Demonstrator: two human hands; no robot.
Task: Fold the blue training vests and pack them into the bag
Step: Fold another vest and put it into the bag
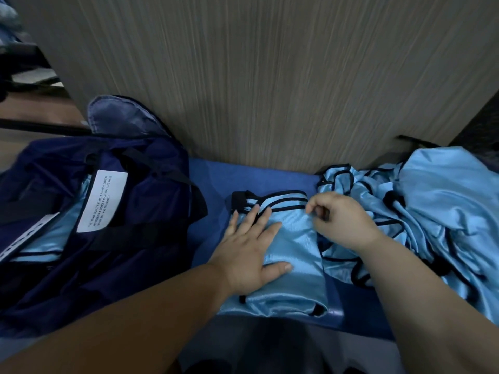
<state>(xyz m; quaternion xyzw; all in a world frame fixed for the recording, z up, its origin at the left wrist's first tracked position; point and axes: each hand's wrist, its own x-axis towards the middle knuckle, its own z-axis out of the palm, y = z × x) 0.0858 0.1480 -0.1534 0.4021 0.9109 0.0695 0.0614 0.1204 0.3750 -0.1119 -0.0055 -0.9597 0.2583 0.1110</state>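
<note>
A light blue vest with black trim (294, 255) lies partly folded on the blue surface in the middle. My left hand (251, 249) presses flat on its left half with fingers spread. My right hand (340, 220) has its fingers curled at the vest's upper right edge and pinches the black trim there. A pile of unfolded blue vests (421, 206) lies to the right, partly under my right forearm. The navy bag (113, 211) stands open on the left, with folded blue vests (51, 238) showing inside beside a white label.
A blue mat (243, 174) covers the work surface. A grey wood-grain panel (256, 76) rises right behind it. A faded blue cloth (118, 117) sticks up behind the bag. The floor and dark furniture show at far left.
</note>
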